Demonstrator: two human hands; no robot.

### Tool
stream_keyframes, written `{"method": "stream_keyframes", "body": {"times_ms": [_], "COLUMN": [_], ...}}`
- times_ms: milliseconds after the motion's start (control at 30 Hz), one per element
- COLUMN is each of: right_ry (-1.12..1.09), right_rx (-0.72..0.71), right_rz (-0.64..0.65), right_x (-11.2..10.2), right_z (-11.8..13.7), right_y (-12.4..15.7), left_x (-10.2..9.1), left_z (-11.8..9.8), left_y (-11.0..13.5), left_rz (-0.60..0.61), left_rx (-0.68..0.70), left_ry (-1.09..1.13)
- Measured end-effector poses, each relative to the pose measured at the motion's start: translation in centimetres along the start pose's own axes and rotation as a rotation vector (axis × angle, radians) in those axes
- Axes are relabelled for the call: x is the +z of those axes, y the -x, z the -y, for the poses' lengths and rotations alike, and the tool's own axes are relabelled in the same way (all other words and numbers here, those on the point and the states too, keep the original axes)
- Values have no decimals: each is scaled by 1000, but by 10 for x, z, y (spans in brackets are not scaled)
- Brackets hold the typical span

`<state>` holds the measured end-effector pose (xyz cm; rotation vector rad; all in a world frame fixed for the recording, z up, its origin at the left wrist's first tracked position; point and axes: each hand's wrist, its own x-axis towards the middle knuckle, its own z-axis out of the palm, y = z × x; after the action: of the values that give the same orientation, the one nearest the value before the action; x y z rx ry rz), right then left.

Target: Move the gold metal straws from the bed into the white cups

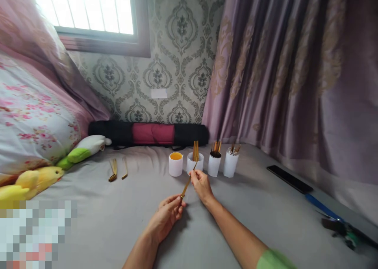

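Note:
A slim gold-coloured utensil [186, 187] is held at a slant between my hands; I cannot make out its exact kind. My left hand [169, 212] pinches its lower end, with the thumb on top. Near the upper end, my right hand [202, 185] closes thumb and fingertips on it. Just behind the right hand stands a white cup [191, 167] with several upright gold sticks [196, 150]. To its left is a white cup with a yellow inside [175, 167]. To its right are a white cup with a dark inside [214, 166] and another white container [230, 166], both holding thin sticks.
On the grey sheet at left lie a bundle of gold pieces [113, 170] and a single bent gold piece [125, 169]. Plush toys [38, 178] line the left side. A black and red roll [152, 133] lies along the wall. A phone [289, 179] and a blue strap [323, 206] lie right.

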<state>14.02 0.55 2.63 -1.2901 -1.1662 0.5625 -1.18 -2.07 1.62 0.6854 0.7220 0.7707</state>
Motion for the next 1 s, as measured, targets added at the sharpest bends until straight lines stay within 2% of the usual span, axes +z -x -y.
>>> {"method": "stream_keyframes", "body": {"times_ms": [300,533,1000], "right_ry": [-29,-92,-312], "right_rx": [62,34,258], "right_rz": [-75,-124,-23], "right_x": [-25,-40,-53], "right_z": [3,14,32], "right_y": [-25,-39,-35], "left_x": [-3,-3,-4], "left_z": [3,3,1], "left_y": [-3,-4,-3], "left_rz": [34,40,59], "left_rx": [8,31,33], "left_ry": [-26,-30,-12]}}
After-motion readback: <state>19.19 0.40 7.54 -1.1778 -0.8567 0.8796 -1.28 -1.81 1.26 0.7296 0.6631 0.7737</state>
